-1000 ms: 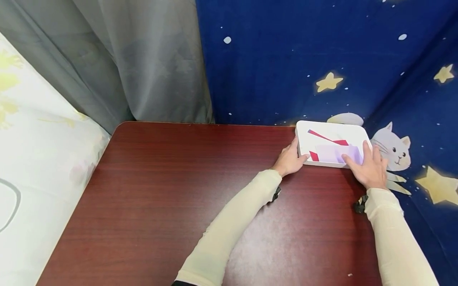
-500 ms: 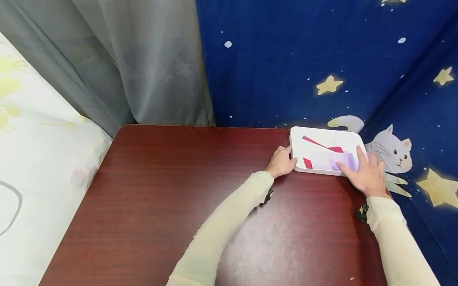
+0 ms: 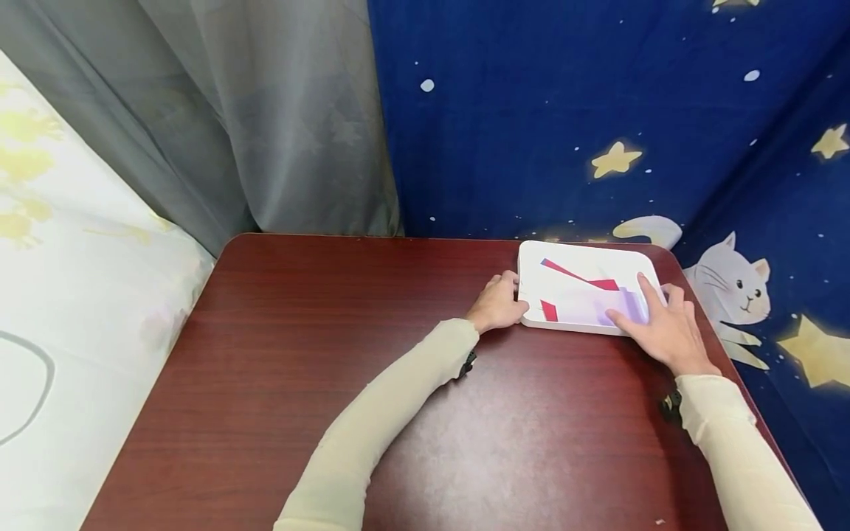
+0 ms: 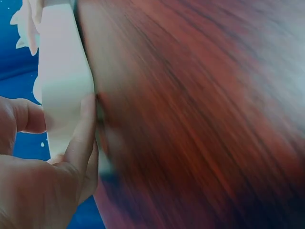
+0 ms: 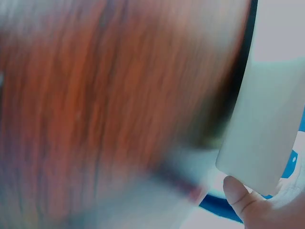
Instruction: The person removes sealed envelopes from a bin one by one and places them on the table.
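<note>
A flat white box [image 3: 581,273] with rounded corners, red strips and a lilac patch on its top lies near the table's far right corner. My left hand [image 3: 496,302] grips its left end, the thumb near the front corner. In the left wrist view the left fingers [image 4: 82,131] wrap around the end of the white box [image 4: 64,62]. My right hand [image 3: 671,332] holds the other end, thumb and index finger over the top and the remaining fingers past the right edge. The right wrist view has a fingertip [image 5: 236,191] at the box's lower corner [image 5: 257,148].
The dark red wooden table [image 3: 319,324] has a small white scrap [image 3: 660,522] at its front right. Behind it hang a grey curtain [image 3: 305,110] and a blue starry curtain [image 3: 505,133] with a cat print. White patterned cloth [image 3: 86,295] borders the left side.
The white box has slid left and a little toward me, with both hands staying on it. The table's far right corner has come into sight beside it.
</note>
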`<state>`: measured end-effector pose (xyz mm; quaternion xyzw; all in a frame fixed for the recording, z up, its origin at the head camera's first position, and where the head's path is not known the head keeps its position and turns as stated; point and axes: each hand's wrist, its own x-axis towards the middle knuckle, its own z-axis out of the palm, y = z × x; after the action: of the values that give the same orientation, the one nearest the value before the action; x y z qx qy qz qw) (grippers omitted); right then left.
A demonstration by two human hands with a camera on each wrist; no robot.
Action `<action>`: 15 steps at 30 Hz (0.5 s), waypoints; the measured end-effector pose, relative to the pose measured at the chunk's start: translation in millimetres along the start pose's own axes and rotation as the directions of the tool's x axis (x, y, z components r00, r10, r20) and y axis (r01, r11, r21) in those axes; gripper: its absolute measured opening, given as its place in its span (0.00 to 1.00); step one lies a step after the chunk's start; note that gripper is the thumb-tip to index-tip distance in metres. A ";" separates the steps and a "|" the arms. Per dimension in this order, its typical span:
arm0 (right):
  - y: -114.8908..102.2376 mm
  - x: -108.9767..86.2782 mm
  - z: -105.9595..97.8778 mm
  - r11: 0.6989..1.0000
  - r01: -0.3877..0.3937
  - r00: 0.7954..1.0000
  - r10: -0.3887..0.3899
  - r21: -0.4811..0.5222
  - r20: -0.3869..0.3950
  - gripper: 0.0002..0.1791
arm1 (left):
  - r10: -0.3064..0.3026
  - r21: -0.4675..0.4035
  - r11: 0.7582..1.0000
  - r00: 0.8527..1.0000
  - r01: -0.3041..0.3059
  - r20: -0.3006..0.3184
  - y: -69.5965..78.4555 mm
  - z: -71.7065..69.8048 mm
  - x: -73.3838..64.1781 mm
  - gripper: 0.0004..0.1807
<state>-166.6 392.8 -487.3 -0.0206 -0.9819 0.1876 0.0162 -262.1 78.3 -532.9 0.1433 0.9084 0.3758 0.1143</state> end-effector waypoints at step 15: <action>-40.3 -13.6 14.8 0.996 0.084 0.995 -0.083 -0.004 0.060 0.58 | 0.037 0.037 0.999 0.999 -0.036 -0.025 -43.0 -23.5 -43.0 0.28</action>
<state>-155.0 349.4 -486.5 0.0261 -0.9825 0.1841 -0.0052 -236.9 19.1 -543.1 0.1572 0.9137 0.3632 0.0930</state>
